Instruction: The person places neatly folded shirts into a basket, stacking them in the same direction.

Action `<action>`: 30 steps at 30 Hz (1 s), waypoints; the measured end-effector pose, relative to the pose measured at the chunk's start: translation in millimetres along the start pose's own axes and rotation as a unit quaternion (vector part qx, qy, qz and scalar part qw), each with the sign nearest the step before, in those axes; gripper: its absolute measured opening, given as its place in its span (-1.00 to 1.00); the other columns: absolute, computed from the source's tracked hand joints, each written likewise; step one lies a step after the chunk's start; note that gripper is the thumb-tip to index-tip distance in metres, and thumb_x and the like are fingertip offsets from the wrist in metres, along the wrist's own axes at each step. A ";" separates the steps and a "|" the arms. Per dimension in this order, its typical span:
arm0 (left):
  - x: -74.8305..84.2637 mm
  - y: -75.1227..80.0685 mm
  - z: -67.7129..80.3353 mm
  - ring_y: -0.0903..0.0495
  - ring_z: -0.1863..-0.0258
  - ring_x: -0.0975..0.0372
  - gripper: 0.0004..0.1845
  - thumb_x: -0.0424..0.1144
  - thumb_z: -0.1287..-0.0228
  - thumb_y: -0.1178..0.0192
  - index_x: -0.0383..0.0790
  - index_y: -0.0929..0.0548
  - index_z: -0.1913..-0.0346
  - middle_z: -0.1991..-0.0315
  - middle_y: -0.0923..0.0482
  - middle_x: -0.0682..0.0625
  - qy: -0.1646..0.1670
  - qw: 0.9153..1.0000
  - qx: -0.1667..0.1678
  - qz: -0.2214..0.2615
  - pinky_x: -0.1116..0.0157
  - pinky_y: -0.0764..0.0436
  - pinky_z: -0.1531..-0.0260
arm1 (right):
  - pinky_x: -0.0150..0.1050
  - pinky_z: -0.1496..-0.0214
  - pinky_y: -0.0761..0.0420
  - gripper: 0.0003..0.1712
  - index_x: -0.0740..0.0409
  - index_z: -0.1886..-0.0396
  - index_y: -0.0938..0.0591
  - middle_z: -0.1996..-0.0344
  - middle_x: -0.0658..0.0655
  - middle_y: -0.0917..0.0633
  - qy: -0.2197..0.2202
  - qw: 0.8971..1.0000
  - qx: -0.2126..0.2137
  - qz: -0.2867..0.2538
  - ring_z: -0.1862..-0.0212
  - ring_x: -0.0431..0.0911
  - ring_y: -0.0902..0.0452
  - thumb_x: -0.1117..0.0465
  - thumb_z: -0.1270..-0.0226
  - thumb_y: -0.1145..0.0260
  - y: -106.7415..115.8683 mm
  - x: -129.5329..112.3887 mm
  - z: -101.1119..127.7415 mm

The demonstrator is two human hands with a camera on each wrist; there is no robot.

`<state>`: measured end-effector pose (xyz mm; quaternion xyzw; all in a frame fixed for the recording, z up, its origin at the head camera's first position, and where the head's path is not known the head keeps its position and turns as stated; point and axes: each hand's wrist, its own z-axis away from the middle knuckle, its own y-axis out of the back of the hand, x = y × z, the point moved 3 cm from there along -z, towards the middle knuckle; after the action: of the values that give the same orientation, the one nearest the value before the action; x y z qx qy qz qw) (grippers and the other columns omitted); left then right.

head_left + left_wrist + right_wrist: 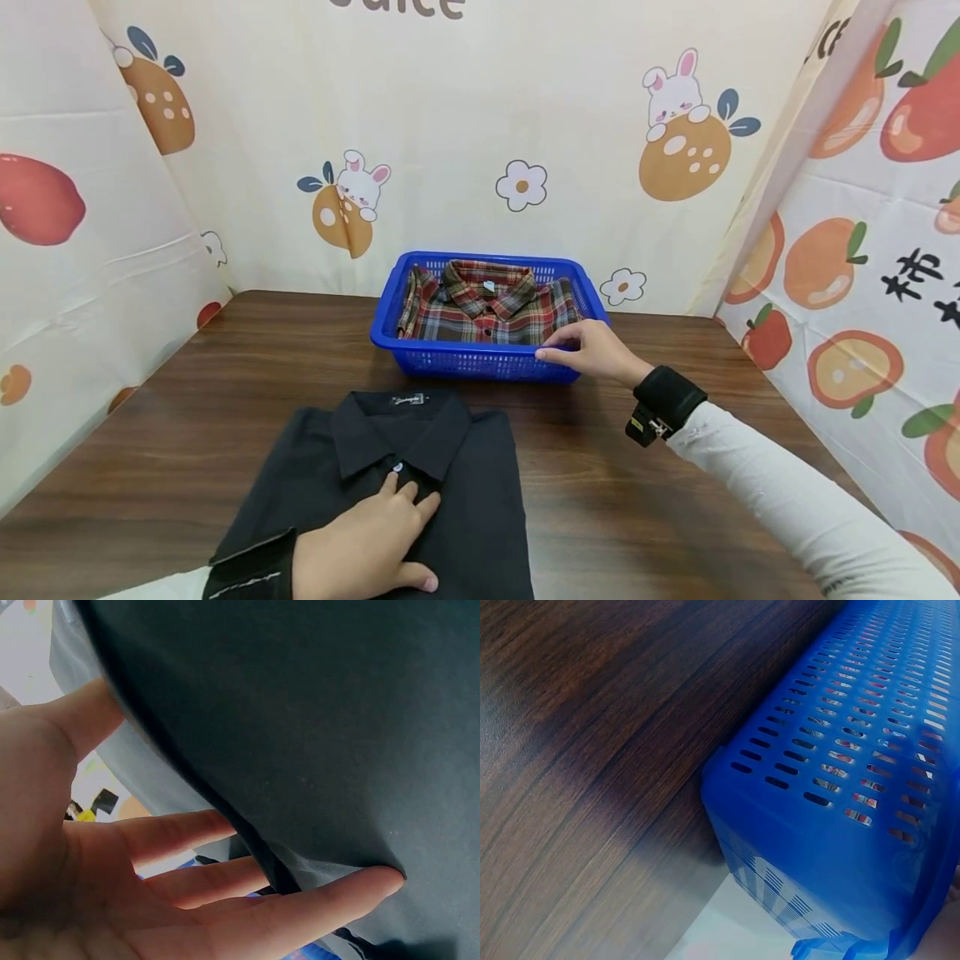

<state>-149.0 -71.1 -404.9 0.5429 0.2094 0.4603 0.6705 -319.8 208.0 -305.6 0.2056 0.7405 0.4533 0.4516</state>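
Note:
A folded black shirt lies in front of me, collar toward the back. My left hand is over its front, fingers spread and fairly straight, the fingertips near a white button below the collar. In the left wrist view, the fingers touch the dark cloth. Behind the shirt stands a blue plastic basket with slotted sides. My right hand holds its front rim near the right corner, thumb outside and fingers over the edge. Inside sits a folded red plaid shirt.
The basket and black shirt are on a brown wood-grain table. Just behind the basket hangs a cream cloth printed with rabbits and flowers. Fruit-printed white cloths close off both sides.

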 end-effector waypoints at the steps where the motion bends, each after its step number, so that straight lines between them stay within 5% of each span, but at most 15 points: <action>1: 3.4 0.6 -1.1 -0.40 -0.27 -0.27 -0.07 0.49 0.05 -0.12 -0.01 -0.43 -0.33 -0.25 -0.47 -0.22 -0.008 1.000 0.005 -0.006 -0.09 -0.53 -0.15 | -0.34 0.32 -0.48 -0.67 0.07 0.21 -0.76 0.36 0.03 -0.77 -0.002 1.000 0.001 0.000 0.36 -0.14 -0.48 -0.07 -0.25 -0.35 0.4 0.0 -0.3; 7: 36.6 22.5 -1.8 -0.44 -0.25 -0.24 -0.13 0.36 -0.03 -0.22 -0.15 -0.46 -0.30 -0.21 -0.48 -0.29 -0.011 0.999 0.021 -0.031 -0.10 -0.44 -0.25 | -0.33 0.30 -0.51 -0.67 0.05 0.21 -0.76 0.35 0.03 -0.77 -0.002 1.000 0.008 0.007 0.35 -0.13 -0.50 -0.08 -0.26 -0.34 3.1 -0.9 -1.6; 13: 62.9 38.5 -2.0 -0.46 -0.19 -0.31 -0.17 0.27 -0.02 -0.31 -0.24 -0.51 -0.25 -0.13 -0.52 -0.36 -0.017 0.997 0.044 -0.053 0.00 -0.63 -0.04 | -0.32 0.34 -0.47 -0.67 0.08 0.21 -0.76 0.37 0.05 -0.77 0.013 1.000 0.015 0.006 0.39 -0.15 -0.48 -0.06 -0.25 -0.36 2.4 -3.2 -1.2; 30: 88.9 40.3 -20.0 -0.53 -0.18 -0.14 -0.17 0.33 -0.06 -0.24 -0.21 -0.51 -0.25 -0.15 -0.55 -0.28 -0.035 0.993 0.049 -0.105 0.07 -0.60 -0.13 | -0.33 0.36 -0.44 -0.69 0.07 0.21 -0.76 0.36 0.06 -0.77 0.021 0.999 0.026 0.011 0.42 -0.17 -0.48 -0.05 -0.26 -0.35 -1.7 0.3 1.2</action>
<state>-136.9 14.1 -354.7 0.5658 0.2635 0.3575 0.6947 -318.8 207.9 -307.4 0.2157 0.7589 0.4434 0.4253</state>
